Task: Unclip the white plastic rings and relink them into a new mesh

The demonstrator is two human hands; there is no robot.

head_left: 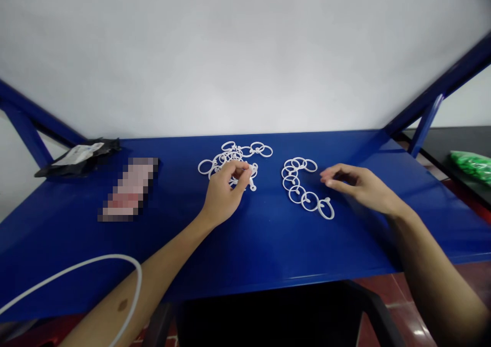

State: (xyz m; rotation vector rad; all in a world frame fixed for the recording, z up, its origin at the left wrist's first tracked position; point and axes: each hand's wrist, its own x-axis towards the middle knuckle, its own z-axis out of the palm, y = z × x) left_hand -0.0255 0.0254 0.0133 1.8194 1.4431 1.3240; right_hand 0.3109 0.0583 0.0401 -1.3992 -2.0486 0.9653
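My left hand (224,189) rests on a loose pile of white plastic rings (233,155) in the middle of the blue table (249,244), its fingers pinched on one ring of that pile. My right hand (358,186) hovers low over the table to the right, fingers loosely curled and apart, holding nothing. Just left of its fingertips lies a curved chain of linked white rings (303,188), running from the far side toward me.
A black packet with a white label (79,157) lies at the table's far left. Beside it sits a blurred-out pinkish object (130,188). A white cable (76,270) loops over my left forearm. Blue frame struts (425,122) rise at both sides; a green bag (473,165) lies far right.
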